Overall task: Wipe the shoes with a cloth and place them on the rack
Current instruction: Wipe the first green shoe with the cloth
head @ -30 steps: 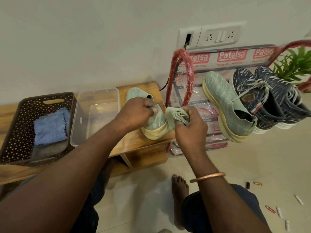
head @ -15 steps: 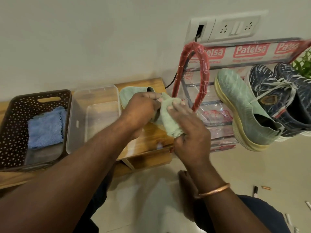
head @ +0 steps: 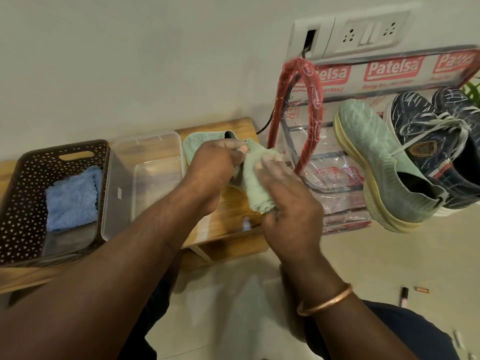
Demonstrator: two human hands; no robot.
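A pale green knit shoe [head: 200, 144] lies on the low wooden bench [head: 235, 211], mostly hidden by my hands. My left hand [head: 215, 165] grips it at the collar. My right hand [head: 288, 198] holds a pale green cloth [head: 255, 183] and presses it against the shoe's side. The matching green shoe [head: 379, 162] with a yellow sole stands on the rack [head: 314, 120], next to a pair of dark blue laced shoes [head: 436, 141].
A clear plastic tub [head: 145, 178] and a brown perforated basket [head: 23, 193] holding a blue cloth [head: 72, 198] sit on the bench's left. A wall socket plate [head: 350, 35] with a black cable is above the rack. Small objects [head: 405, 296] litter the floor at right.
My right hand with the cloth has slid from the shoe's toe up over its side. The view has shifted closer and slightly left.
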